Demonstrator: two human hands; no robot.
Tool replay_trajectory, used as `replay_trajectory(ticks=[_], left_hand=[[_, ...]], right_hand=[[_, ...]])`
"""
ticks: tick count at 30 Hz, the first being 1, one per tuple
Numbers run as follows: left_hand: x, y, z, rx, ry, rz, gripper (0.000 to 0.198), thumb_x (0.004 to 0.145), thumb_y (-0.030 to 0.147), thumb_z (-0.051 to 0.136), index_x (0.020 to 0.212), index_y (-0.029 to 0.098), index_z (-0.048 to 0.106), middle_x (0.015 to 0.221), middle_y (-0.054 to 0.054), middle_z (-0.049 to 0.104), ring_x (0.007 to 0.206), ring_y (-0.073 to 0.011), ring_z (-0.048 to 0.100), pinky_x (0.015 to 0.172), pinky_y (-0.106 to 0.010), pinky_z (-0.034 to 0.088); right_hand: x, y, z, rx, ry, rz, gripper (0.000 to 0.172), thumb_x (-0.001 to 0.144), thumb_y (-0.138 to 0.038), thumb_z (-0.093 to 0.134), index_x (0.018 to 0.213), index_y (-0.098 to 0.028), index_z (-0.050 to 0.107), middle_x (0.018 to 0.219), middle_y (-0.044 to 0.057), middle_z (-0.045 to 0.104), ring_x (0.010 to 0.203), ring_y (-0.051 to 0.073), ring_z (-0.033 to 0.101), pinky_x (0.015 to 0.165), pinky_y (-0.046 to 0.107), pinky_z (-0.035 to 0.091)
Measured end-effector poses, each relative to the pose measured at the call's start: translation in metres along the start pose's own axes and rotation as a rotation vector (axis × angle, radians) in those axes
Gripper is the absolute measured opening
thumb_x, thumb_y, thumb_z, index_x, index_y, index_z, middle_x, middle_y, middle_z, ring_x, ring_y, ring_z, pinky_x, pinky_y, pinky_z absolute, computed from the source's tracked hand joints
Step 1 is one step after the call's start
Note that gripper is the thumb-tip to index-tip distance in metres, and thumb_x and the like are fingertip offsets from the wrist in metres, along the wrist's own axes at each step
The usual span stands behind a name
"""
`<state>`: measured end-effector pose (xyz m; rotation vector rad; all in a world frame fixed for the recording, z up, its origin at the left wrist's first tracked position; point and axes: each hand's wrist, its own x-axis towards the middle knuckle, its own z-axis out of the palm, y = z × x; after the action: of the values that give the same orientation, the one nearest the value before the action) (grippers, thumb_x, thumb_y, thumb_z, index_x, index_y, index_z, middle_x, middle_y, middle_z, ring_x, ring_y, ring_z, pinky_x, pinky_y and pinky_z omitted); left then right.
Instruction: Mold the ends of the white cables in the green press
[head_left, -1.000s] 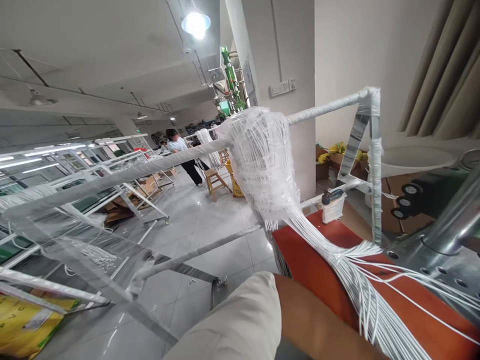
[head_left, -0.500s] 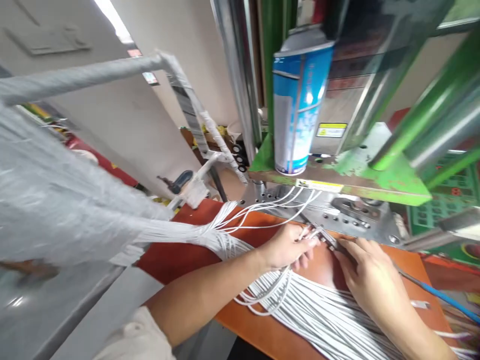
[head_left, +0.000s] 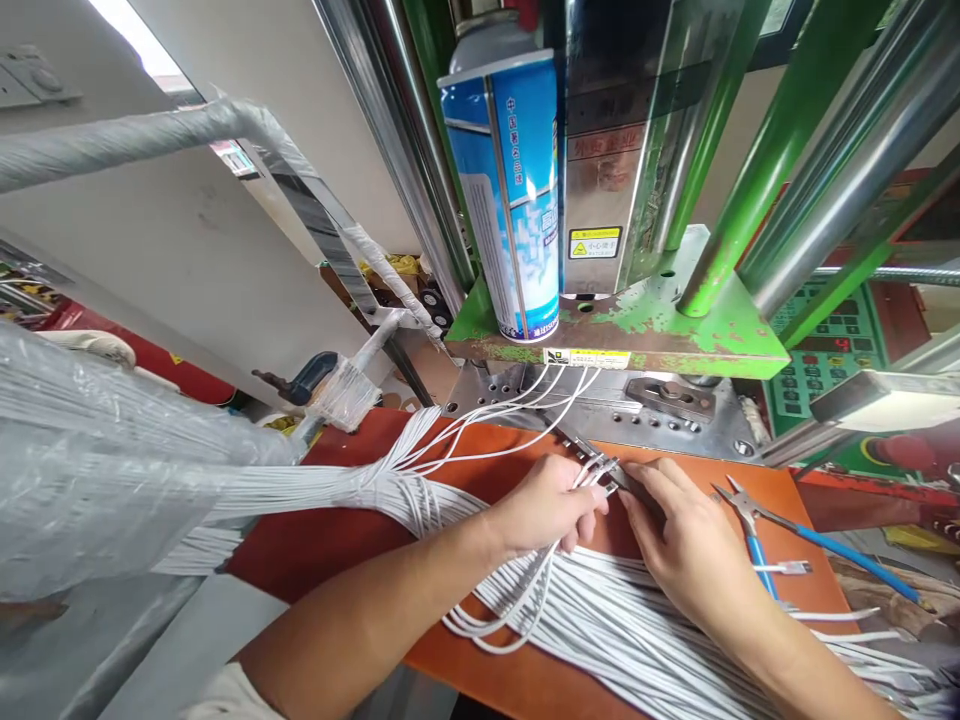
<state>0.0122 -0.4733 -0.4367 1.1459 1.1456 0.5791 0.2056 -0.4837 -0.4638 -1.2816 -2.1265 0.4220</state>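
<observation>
My left hand (head_left: 551,505) is closed around a few white cables, whose metal-tipped connectors (head_left: 604,468) stick out past its fingertips. Those connectors lie against a dark metal bar (head_left: 576,442) with small fittings along it. My right hand (head_left: 675,515) grips the near end of this bar, the thumb and fingers wrapped over it. Whether the connectors are seated in the bar, I cannot tell. Beneath both hands, a thick bundle of white cables (head_left: 600,620) runs across the orange-brown work board (head_left: 480,640). Thin white cables (head_left: 480,410) branch from the tied bundle toward the machine.
A green press frame (head_left: 660,330) stands behind the board, with a blue spray can (head_left: 514,210) on its ledge. Blue-handled cutters (head_left: 750,515) lie right of my right hand. A plastic-wrapped rack (head_left: 150,140) holds cables at left. A control panel (head_left: 825,370) stands at right.
The head view has turned right, so the scene sits further left and the cutters show clearly. Both hands keep their hold on cables and bar; more of the bar's far end shows.
</observation>
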Motion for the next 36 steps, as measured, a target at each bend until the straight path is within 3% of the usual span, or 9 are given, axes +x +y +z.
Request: replay_trajectory(ticks=[4,7,9,12,14,20,24,27,36], left_hand=[[0.002,-0.004,0.006,0.025,0.129,0.05,0.018,0.086,0.028,0.059,0.076,0.015,0.062,0.049,0.004,0.053,0.035,-0.0052,0.039,0.034,-0.015,0.032],[0.005,-0.004,0.001,-0.014,0.025,0.032,0.021,0.088,0.033,0.059,0.08,0.014,0.062,0.057,0.0,0.062,0.039,-0.0082,0.051,0.038,-0.017,0.039],[0.006,-0.002,-0.006,-0.038,0.023,0.065,0.025,0.091,0.038,0.061,0.085,0.013,0.062,0.062,-0.001,0.063,0.042,-0.0085,0.054,0.04,-0.017,0.041],[0.002,0.003,-0.016,-0.113,0.155,0.138,0.035,0.097,0.047,0.057,0.099,0.013,0.063,0.051,0.009,0.045,0.036,-0.003,0.033,0.036,-0.012,0.024],[0.001,0.004,-0.018,-0.157,0.127,0.101,0.039,0.099,0.051,0.053,0.106,0.014,0.062,0.047,0.012,0.036,0.034,-0.0029,0.024,0.035,-0.012,0.018],[0.005,-0.005,-0.011,-0.1,0.063,0.024,0.038,0.09,0.049,0.063,0.075,0.016,0.055,0.054,0.001,0.058,0.038,-0.0097,0.052,0.037,-0.019,0.04],[0.006,-0.007,-0.01,-0.065,0.132,0.067,0.027,0.092,0.039,0.061,0.08,0.017,0.053,0.059,0.004,0.057,0.036,-0.0057,0.044,0.034,-0.017,0.032],[0.006,-0.007,-0.009,-0.028,0.114,0.067,0.026,0.093,0.039,0.059,0.079,0.018,0.053,0.057,0.006,0.053,0.035,-0.0044,0.037,0.034,-0.017,0.026],[0.003,0.001,-0.009,-0.054,0.092,0.019,0.013,0.095,0.03,0.053,0.088,0.019,0.052,0.059,0.006,0.055,0.034,-0.0055,0.037,0.033,-0.017,0.028]], right_hand=[[0.0,-0.003,0.0,-0.021,-0.041,0.007,0.027,0.104,-0.026,0.043,0.124,-0.02,0.061,0.11,0.008,0.062,0.09,0.02,0.066,0.074,0.034,0.053],[0.002,0.0,-0.001,0.08,-0.014,0.043,0.025,0.104,-0.032,0.047,0.118,-0.021,0.064,0.108,0.007,0.065,0.094,0.021,0.066,0.08,0.034,0.054],[0.003,0.004,-0.003,0.122,0.021,0.098,0.025,0.104,-0.037,0.05,0.114,-0.022,0.067,0.108,0.007,0.067,0.098,0.021,0.066,0.085,0.035,0.054],[0.004,0.011,-0.005,0.1,0.047,0.152,0.028,0.105,-0.04,0.048,0.115,-0.023,0.067,0.111,0.007,0.069,0.104,0.023,0.065,0.091,0.039,0.052],[0.004,0.014,-0.006,0.072,0.054,0.143,0.029,0.105,-0.041,0.047,0.117,-0.023,0.067,0.111,0.008,0.069,0.103,0.024,0.065,0.091,0.04,0.051],[0.005,0.012,-0.004,0.054,0.051,0.123,0.029,0.105,-0.041,0.047,0.116,-0.022,0.067,0.108,0.008,0.067,0.096,0.023,0.065,0.087,0.039,0.053],[0.005,0.009,-0.003,0.056,0.048,0.107,0.028,0.105,-0.04,0.048,0.118,-0.023,0.066,0.108,0.008,0.067,0.095,0.023,0.066,0.087,0.039,0.053],[0.004,0.006,-0.002,0.078,0.035,0.053,0.026,0.105,-0.038,0.048,0.117,-0.022,0.065,0.109,0.009,0.066,0.097,0.022,0.066,0.085,0.036,0.054],[0.003,0.011,-0.001,0.037,0.057,0.109,0.026,0.106,-0.04,0.047,0.116,-0.024,0.064,0.104,0.007,0.065,0.093,0.023,0.064,0.082,0.038,0.052]])
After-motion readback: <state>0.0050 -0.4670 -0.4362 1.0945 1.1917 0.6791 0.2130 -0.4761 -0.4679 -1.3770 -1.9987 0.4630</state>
